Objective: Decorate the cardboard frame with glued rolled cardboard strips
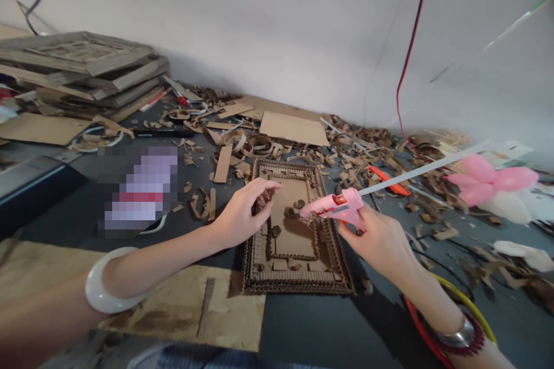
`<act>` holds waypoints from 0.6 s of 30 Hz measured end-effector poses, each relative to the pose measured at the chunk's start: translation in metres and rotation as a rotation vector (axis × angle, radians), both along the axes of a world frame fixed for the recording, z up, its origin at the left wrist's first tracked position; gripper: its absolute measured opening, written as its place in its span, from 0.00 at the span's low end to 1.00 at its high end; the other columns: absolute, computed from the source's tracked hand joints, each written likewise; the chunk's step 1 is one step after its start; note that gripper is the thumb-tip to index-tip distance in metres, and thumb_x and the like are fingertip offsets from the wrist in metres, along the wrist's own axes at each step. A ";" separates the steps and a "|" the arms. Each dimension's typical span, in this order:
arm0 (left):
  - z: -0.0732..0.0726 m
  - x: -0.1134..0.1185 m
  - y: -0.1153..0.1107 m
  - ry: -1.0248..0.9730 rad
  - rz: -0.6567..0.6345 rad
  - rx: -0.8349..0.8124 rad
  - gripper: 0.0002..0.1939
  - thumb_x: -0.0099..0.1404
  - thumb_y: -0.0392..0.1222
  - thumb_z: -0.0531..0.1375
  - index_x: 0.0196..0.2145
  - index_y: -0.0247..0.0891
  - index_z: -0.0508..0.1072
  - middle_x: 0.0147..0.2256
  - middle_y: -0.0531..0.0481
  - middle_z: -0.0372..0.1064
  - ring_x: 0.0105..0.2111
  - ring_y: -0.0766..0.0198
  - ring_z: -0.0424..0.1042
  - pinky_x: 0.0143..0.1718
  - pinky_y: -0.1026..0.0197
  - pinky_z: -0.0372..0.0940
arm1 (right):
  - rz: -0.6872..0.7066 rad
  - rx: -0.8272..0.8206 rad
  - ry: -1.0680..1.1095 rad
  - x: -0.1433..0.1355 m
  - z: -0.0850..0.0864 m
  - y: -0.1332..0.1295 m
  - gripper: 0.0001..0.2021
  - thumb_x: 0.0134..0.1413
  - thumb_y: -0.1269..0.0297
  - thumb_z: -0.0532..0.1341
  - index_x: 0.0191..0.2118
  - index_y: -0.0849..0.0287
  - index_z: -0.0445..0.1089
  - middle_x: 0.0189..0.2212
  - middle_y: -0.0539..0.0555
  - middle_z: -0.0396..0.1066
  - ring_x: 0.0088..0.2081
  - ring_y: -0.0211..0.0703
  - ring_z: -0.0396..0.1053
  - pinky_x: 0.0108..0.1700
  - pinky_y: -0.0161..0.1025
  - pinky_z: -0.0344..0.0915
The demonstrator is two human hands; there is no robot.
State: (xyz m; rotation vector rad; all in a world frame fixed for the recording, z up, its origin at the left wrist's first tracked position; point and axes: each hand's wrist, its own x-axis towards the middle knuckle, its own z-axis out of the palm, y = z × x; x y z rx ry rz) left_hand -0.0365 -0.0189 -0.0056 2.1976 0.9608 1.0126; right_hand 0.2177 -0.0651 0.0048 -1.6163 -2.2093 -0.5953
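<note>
A rectangular cardboard frame (298, 286) with corrugated strip borders lies on the dark table in front of me. My right hand (387, 239) grips a pink glue gun (333, 206), a long whitish glue stick (415, 172) jutting from its back. The gun's nozzle points left, close to small rolled cardboard coils (291, 213) on the inner panel. Over the frame's left border hovers my left hand (244, 210), thumb and forefinger curved and apart, with nothing visible between them. Another small coil (276, 232) sits near the panel's left side.
Stacked cardboard frames (86, 72) stand at the back left, near a pixelated purple area (141, 190). Cardboard scraps (255, 144) litter the table's back and right. An orange-red cutter (388, 180), pink balloons (491, 176) and a red-and-yellow ring (470, 300) lie rightward.
</note>
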 end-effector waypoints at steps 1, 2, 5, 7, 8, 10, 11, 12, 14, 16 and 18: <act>0.000 0.000 0.000 -0.001 0.001 0.002 0.15 0.58 0.28 0.51 0.44 0.34 0.64 0.33 0.49 0.64 0.29 0.68 0.64 0.32 0.65 0.63 | 0.002 0.002 -0.009 0.000 -0.001 0.000 0.13 0.51 0.62 0.48 0.34 0.62 0.67 0.16 0.52 0.68 0.15 0.42 0.65 0.19 0.34 0.53; 0.000 0.000 0.000 -0.001 0.001 0.004 0.15 0.58 0.28 0.51 0.44 0.34 0.64 0.33 0.49 0.64 0.29 0.68 0.64 0.32 0.65 0.63 | -0.001 0.000 -0.016 0.000 -0.001 0.000 0.14 0.51 0.62 0.48 0.34 0.63 0.67 0.16 0.52 0.68 0.15 0.42 0.66 0.19 0.34 0.53; 0.000 0.000 0.000 0.003 0.002 0.009 0.15 0.58 0.28 0.51 0.44 0.34 0.64 0.33 0.49 0.63 0.29 0.68 0.64 0.32 0.65 0.63 | -0.017 -0.025 -0.027 0.000 -0.003 0.000 0.13 0.51 0.63 0.48 0.35 0.63 0.67 0.17 0.53 0.69 0.16 0.42 0.66 0.19 0.34 0.55; 0.000 0.000 0.000 0.011 0.002 0.010 0.15 0.58 0.28 0.51 0.44 0.34 0.64 0.32 0.50 0.63 0.29 0.68 0.64 0.31 0.65 0.63 | -0.025 -0.044 -0.031 0.000 -0.004 0.000 0.13 0.51 0.64 0.49 0.36 0.63 0.67 0.18 0.53 0.70 0.17 0.43 0.67 0.20 0.34 0.55; 0.001 0.000 0.000 0.014 0.002 0.011 0.16 0.58 0.28 0.51 0.44 0.34 0.64 0.32 0.50 0.63 0.29 0.68 0.64 0.31 0.65 0.63 | -0.028 -0.054 -0.034 0.000 -0.004 0.000 0.13 0.51 0.64 0.49 0.36 0.63 0.67 0.18 0.53 0.70 0.18 0.43 0.67 0.20 0.34 0.56; 0.001 0.001 0.000 0.016 0.002 0.012 0.15 0.58 0.28 0.51 0.44 0.34 0.64 0.32 0.50 0.63 0.29 0.68 0.64 0.31 0.65 0.63 | -0.031 -0.068 -0.040 0.001 -0.004 0.000 0.13 0.51 0.64 0.49 0.36 0.63 0.67 0.18 0.54 0.70 0.19 0.43 0.68 0.21 0.34 0.56; 0.001 0.001 0.000 0.017 0.002 0.012 0.15 0.58 0.28 0.51 0.44 0.34 0.64 0.31 0.50 0.63 0.29 0.68 0.64 0.31 0.65 0.63 | -0.033 -0.072 -0.042 0.001 -0.005 0.000 0.13 0.51 0.65 0.49 0.36 0.63 0.67 0.19 0.54 0.70 0.19 0.43 0.68 0.21 0.34 0.57; 0.002 0.001 0.000 0.016 0.002 0.011 0.15 0.58 0.28 0.51 0.44 0.33 0.64 0.31 0.50 0.63 0.29 0.68 0.64 0.31 0.65 0.63 | -0.034 -0.075 -0.045 0.001 -0.005 0.000 0.13 0.51 0.65 0.49 0.36 0.63 0.67 0.19 0.54 0.70 0.19 0.43 0.68 0.21 0.34 0.57; 0.002 0.000 0.000 0.014 0.002 0.010 0.15 0.58 0.28 0.51 0.43 0.33 0.64 0.31 0.50 0.63 0.29 0.68 0.64 0.31 0.65 0.63 | -0.034 -0.073 -0.052 0.001 -0.005 0.000 0.13 0.51 0.65 0.48 0.36 0.63 0.67 0.19 0.54 0.71 0.20 0.44 0.69 0.21 0.34 0.57; 0.001 0.000 0.000 0.013 0.003 0.008 0.14 0.58 0.28 0.51 0.43 0.34 0.64 0.32 0.50 0.63 0.29 0.68 0.64 0.31 0.65 0.63 | -0.030 -0.066 -0.063 0.001 -0.005 -0.001 0.13 0.51 0.66 0.48 0.35 0.63 0.67 0.19 0.54 0.71 0.19 0.44 0.69 0.21 0.34 0.57; 0.001 0.000 0.000 0.013 0.002 0.009 0.15 0.58 0.28 0.51 0.44 0.34 0.64 0.32 0.49 0.63 0.29 0.68 0.64 0.32 0.65 0.63 | -0.026 -0.058 -0.073 0.001 -0.005 -0.001 0.13 0.51 0.66 0.47 0.36 0.64 0.67 0.19 0.54 0.70 0.19 0.44 0.69 0.21 0.35 0.58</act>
